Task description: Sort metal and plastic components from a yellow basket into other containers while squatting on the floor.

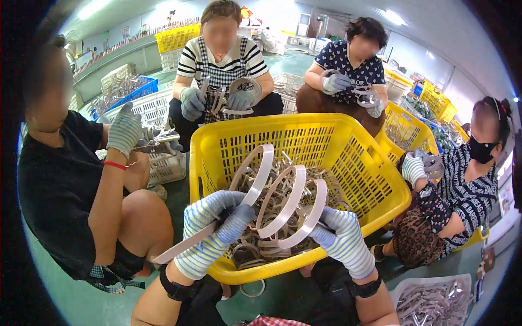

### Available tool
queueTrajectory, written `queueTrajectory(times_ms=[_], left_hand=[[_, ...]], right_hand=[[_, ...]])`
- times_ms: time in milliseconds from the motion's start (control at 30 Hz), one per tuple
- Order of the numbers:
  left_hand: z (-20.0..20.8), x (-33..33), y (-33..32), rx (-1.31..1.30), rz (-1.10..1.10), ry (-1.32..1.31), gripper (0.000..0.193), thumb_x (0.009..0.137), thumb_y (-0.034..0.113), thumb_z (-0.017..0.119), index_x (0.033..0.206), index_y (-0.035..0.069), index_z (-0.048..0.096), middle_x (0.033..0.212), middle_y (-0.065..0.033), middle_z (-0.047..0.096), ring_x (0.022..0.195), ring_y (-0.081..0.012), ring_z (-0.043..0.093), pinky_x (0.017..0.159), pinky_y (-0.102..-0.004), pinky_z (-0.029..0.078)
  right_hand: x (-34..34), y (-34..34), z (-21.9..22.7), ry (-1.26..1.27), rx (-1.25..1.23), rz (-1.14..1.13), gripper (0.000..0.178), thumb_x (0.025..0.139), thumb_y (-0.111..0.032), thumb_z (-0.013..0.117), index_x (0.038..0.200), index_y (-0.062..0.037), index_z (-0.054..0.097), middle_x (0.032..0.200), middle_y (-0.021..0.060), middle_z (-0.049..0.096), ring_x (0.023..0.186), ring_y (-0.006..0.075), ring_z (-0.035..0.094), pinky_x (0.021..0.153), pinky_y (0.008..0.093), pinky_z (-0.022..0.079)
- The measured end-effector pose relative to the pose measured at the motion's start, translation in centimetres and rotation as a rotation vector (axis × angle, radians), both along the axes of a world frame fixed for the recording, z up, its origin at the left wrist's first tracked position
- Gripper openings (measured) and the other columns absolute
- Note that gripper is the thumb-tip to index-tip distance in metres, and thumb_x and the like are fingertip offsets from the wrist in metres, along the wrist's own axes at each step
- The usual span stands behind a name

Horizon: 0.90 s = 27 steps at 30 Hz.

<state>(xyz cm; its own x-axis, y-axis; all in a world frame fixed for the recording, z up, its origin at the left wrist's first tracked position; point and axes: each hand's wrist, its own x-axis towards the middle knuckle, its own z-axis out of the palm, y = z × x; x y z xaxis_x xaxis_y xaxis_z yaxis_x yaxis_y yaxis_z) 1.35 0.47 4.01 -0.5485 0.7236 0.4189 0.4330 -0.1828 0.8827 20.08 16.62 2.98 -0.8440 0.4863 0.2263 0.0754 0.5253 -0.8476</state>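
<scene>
A pale, flat metal-looking strip coiled into several loose loops [264, 173] is stretched between my two hands. My left hand [209, 231], in a striped glove with bluish fingers, is closed around it, and one straight end sticks out toward the lower left. On the other side, my right hand [343, 239], gloved alike, pinches the last loop between thumb and fingers; some fingertips are hidden. Beneath the coil stands a yellow slotted plastic basket [293, 120]. Inside it lies a tangle of metal rings and small fittings [247, 255].
Seated co-workers surround the basket; gloved hands hold coiled bands at the far side [242, 98] and far right [367, 98]. At left, another gloved hand [125, 130] handles metal parts. A white tray of metal pieces [435, 299] sits lower right. A ring [253, 293] lies below the basket.
</scene>
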Motion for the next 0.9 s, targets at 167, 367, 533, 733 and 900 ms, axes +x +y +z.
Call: queueTrajectory(times_ms=[167,367,533,733,900], left_hand=[[0.1,-0.1,-0.1,0.067,0.122,-0.287,0.017,0.092,0.021,0.058,0.093,0.004,0.059,0.073,-0.0010,0.061,0.057,-0.0057,0.051,0.050,-0.0208,0.042],[0.2,-0.5,0.5,0.098,0.093,-0.303,0.019,0.096,0.028,0.051,0.095,0.009,0.054,0.077,0.0008,0.057,0.047,-0.0011,0.039,0.043,-0.0159,0.031],[0.4,0.0,0.9,0.113,0.120,-0.384,0.023,0.095,0.027,0.052,0.108,0.008,0.057,0.080,0.0005,0.059,0.049,-0.0013,0.039,0.044,-0.0167,0.032],[0.4,-0.3,-0.4,0.001,-0.231,-0.458,0.025,0.094,0.023,0.052,0.110,0.005,0.059,0.079,-0.0022,0.060,0.050,-0.0034,0.044,0.041,-0.0168,0.035],[0.4,-0.2,0.5,0.135,-0.086,-0.584,0.034,0.091,0.030,0.059,0.117,0.011,0.050,0.074,-0.0024,0.057,0.042,-0.0025,0.037,0.038,-0.0175,0.031]], right_hand=[[-0.1,0.2,-0.8,0.077,-0.041,-0.003,0.031,0.084,-0.016,0.065,0.109,0.0016,0.062,0.095,0.0110,0.070,0.085,0.0142,0.066,0.076,0.0281,0.051],[0.5,0.5,-0.7,0.165,-0.513,0.046,0.025,0.087,-0.020,0.066,0.104,-0.0017,0.066,0.090,0.0021,0.067,0.079,0.0074,0.059,0.072,0.0231,0.049],[0.8,0.5,-0.6,0.052,-0.658,0.005,0.026,0.084,-0.028,0.069,0.094,-0.0042,0.067,0.069,0.0005,0.062,0.058,0.0033,0.052,0.051,0.0168,0.038],[-0.3,0.4,-1.2,0.258,-0.915,0.112,0.029,0.084,-0.034,0.068,0.081,-0.0060,0.061,0.053,-0.0013,0.048,0.044,0.0077,0.041,0.044,0.0224,0.033],[-0.1,0.3,-1.3,0.236,-0.963,0.221,0.029,0.084,-0.035,0.066,0.078,-0.0078,0.058,0.050,-0.0024,0.041,0.043,0.0091,0.039,0.044,0.0247,0.033]])
